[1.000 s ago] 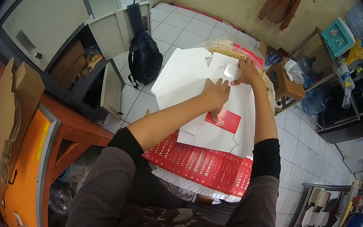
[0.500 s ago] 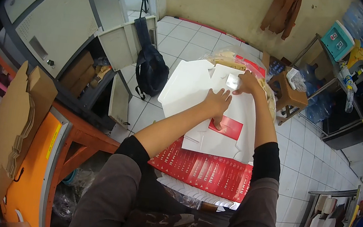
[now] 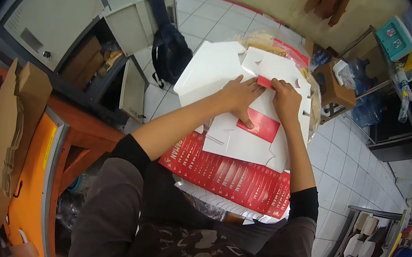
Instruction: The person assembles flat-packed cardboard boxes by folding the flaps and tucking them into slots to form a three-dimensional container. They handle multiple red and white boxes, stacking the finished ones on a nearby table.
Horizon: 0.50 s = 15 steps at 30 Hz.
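Note:
A large white flat cardboard box blank (image 3: 208, 80) lies in front of me, with cut tabs and slots along its edges. My left hand (image 3: 237, 99) rests on it with fingers spread, the thumb on a red panel (image 3: 264, 127) near its middle. Farther up the blank, my right hand (image 3: 285, 100) has its bent fingers on a small red flap (image 3: 264, 81), and the left fingertips reach close to that flap. Beneath the blank sits a stack of red printed box blanks (image 3: 225, 179) with white edges showing at the near side.
A dark backpack (image 3: 170, 52) hangs by an open locker door (image 3: 128, 26) at the left. Folded brown cardboard (image 3: 16, 141) leans by an orange table (image 3: 32, 199). At the right stand a brown stool (image 3: 338, 91) and a metal rack (image 3: 368, 87) with a teal container (image 3: 396, 39).
At the flap, a small red face now shows where a shiny white one showed before. My right fingers have closed in on it, and my view has shifted slightly.

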Tool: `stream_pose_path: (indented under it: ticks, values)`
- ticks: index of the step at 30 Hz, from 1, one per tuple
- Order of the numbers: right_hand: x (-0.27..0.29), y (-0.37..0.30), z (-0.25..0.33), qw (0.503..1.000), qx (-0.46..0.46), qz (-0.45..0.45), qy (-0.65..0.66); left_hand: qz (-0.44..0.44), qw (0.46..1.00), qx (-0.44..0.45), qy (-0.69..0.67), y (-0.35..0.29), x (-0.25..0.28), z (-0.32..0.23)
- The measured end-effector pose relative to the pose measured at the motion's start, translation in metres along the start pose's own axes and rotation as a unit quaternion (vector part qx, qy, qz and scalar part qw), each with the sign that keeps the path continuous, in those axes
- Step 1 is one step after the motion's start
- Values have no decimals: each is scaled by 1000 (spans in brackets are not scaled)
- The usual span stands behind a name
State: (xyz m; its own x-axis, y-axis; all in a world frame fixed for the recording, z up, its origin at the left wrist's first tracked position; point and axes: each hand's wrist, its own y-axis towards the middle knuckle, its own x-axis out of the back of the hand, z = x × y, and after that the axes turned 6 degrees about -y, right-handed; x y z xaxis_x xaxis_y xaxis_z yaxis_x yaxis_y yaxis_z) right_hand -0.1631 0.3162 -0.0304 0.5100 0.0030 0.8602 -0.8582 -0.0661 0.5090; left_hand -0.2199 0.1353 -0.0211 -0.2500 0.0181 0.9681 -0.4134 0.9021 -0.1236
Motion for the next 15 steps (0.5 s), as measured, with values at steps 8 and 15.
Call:
stream_pose_path:
  ticks: [8, 15]
  values:
    - [2, -14, 1, 998, 4, 63, 21, -54, 998, 23, 14, -3, 0, 0]
    - [4, -27, 5, 995, -1, 61, 81, 1, 997, -8, 74, 20, 9, -7]
